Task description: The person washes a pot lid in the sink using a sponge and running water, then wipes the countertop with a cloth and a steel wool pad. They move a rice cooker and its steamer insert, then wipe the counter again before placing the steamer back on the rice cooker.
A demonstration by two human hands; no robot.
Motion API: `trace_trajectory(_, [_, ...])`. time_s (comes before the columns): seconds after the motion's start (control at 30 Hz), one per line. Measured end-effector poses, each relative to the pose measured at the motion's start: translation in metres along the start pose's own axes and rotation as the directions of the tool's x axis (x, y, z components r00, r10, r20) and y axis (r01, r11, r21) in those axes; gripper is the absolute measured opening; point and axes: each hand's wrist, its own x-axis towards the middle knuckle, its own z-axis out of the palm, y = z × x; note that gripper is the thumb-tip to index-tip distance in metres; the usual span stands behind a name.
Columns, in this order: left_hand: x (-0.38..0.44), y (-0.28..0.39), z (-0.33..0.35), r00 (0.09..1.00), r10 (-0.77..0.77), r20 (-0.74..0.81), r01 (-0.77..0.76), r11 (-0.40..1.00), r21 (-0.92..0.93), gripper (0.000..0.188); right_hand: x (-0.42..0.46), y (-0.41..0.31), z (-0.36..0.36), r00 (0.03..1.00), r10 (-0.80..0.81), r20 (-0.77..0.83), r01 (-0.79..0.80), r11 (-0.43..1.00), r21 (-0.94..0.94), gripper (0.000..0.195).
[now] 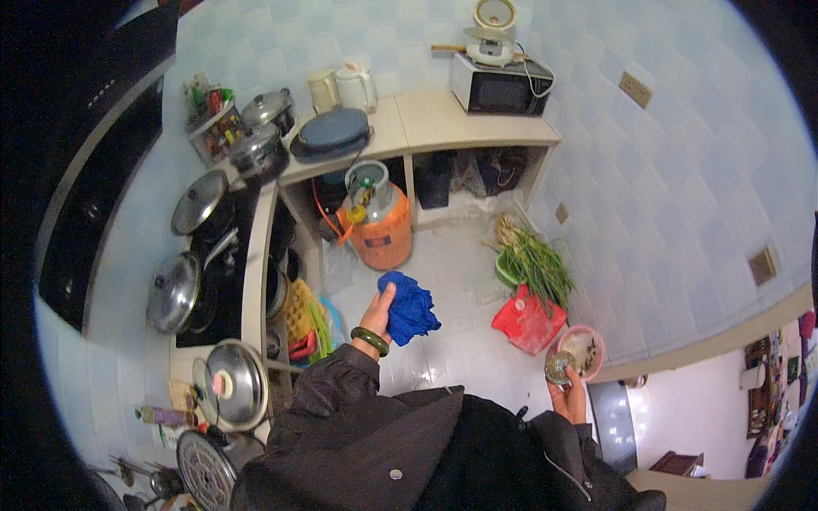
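Observation:
A crumpled blue cloth (pixel 409 308) hangs from my left hand (pixel 377 314), with my thumb pressed on its top. A dark green bangle (pixel 370 342) circles that wrist. On the right, my right hand (pixel 571 397) grips a round, greyish scourer (pixel 559 368) that looks like steel wool. Behind the scourer, a pink bin (pixel 598 350) with some litter inside stands on the floor. Beside the bin lies a red plastic bag (pixel 529 322). Both hands are above the tiled floor, well apart from each other.
An orange gas cylinder (pixel 381 236) stands in front of the counter (pixel 422 131). Spring onions (pixel 540 271) lie by the right wall. Lidded pans (pixel 176 290) line the stove (pixel 220 281) on the left. A microwave (pixel 505 89) carries an open rice cooker (pixel 491 48). A doorway is lower right.

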Motion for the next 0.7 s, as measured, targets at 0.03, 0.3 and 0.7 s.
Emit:
trace_trajectory(0.03, [0.027,0.011,0.006,0.998,0.011,-0.058,-0.007,0.998,0.065,0.051,0.011,-0.004,0.017,0.997,-0.034,0.066,0.033,0.999,0.016,0.030])
trace_trajectory(0.3, [0.230,0.070,0.037,0.997,0.002,-0.071,0.006,0.993,0.116,0.052,0.104,-0.037,0.105,0.997,-0.050,-0.066,0.060,0.986,0.156,0.032])
trace_trajectory(0.7, [0.510,0.147,0.028,0.908,0.247,-0.338,0.007,0.798,0.602,0.074,0.399,-0.089,0.229,0.979,-0.041,0.201,0.069,0.989,-0.131,0.042])
